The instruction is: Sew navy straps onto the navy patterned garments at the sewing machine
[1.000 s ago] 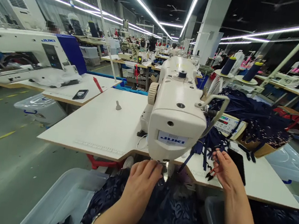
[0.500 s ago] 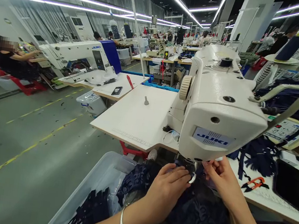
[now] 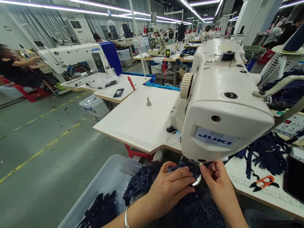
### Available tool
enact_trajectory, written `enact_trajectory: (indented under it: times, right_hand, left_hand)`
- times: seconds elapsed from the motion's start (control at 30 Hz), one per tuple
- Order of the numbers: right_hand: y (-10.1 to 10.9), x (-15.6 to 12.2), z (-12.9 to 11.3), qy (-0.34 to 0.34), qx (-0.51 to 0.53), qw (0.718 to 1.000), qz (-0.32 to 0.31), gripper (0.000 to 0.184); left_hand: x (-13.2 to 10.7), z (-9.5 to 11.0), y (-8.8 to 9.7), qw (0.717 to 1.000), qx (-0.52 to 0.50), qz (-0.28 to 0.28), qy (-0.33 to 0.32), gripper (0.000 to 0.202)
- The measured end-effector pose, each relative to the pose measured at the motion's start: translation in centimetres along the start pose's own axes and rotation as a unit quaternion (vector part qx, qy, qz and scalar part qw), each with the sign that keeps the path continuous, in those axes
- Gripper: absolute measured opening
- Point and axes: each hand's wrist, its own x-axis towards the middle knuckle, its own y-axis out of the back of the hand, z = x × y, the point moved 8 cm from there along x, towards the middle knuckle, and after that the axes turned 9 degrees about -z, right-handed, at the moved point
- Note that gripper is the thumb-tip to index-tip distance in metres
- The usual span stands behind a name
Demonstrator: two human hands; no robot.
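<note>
A white JUKI sewing machine (image 3: 227, 112) stands before me, its needle area just above my fingertips. My left hand (image 3: 171, 187), a silver bangle at its wrist, lies flat on dark navy lacy fabric (image 3: 140, 181) with fingers stretched towards the needle area. Beside its fingertips is a shiny, pale curved piece (image 3: 197, 180). My right hand (image 3: 217, 180) is closed, with thumb and fingers pinched just right of the needle area; what lies in the pinch is too small to make out. More navy fabric hangs below both hands, over my lap.
A translucent plastic bin (image 3: 95, 181) with navy strips stands at lower left. On the table at right lie orange thread snips (image 3: 264, 184), a black phone (image 3: 302, 182) and navy straps (image 3: 268, 152). A small grey metal piece (image 3: 148, 101) rests on the left tabletop (image 3: 137, 119). A co-worker (image 3: 10, 63) sits far left.
My right hand has moved slightly left, closer to the needle area, and its pinch has tightened. My left hand stays on the fabric. The camera view has shifted a little.
</note>
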Motion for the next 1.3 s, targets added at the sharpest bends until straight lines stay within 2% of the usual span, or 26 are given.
enact_trajectory:
  times: [0.2, 0.6, 0.77, 0.93, 1.07, 1.3]
  right_hand:
    - [-0.1, 0.0, 0.3, -0.017, 0.006, 1.000, -0.005, 0.030]
    - [-0.2, 0.1, 0.2, -0.004, 0.008, 1.000, -0.012, 0.027]
    - [0.0, 0.2, -0.2, 0.002, -0.015, 1.000, -0.001, 0.025]
    - [1.2, 1.6, -0.7, -0.006, -0.058, 0.998, 0.023, 0.023]
    - [1.2, 3.3, -1.3, -0.019, -0.111, 0.994, -0.010, 0.020]
    - [1.2, 4.7, -1.2, 0.047, -0.154, 0.987, -0.014, 0.023]
  left_hand:
    - [0.0, 0.4, 0.1, 1.000, 0.009, 0.004, -0.008, 0.022]
    - [-0.1, 1.1, -0.2, 0.996, 0.088, -0.009, -0.023, 0.023]
    - [0.0, 1.3, -0.5, 0.990, 0.131, -0.050, -0.017, 0.025]
    - [0.1, 1.6, -0.7, 0.982, 0.170, -0.076, -0.007, 0.027]
    - [0.4, 1.7, -0.7, 0.973, 0.215, -0.080, 0.002, 0.030]
    - [0.6, 1.4, -1.0, 0.969, 0.237, -0.063, 0.013, 0.034]
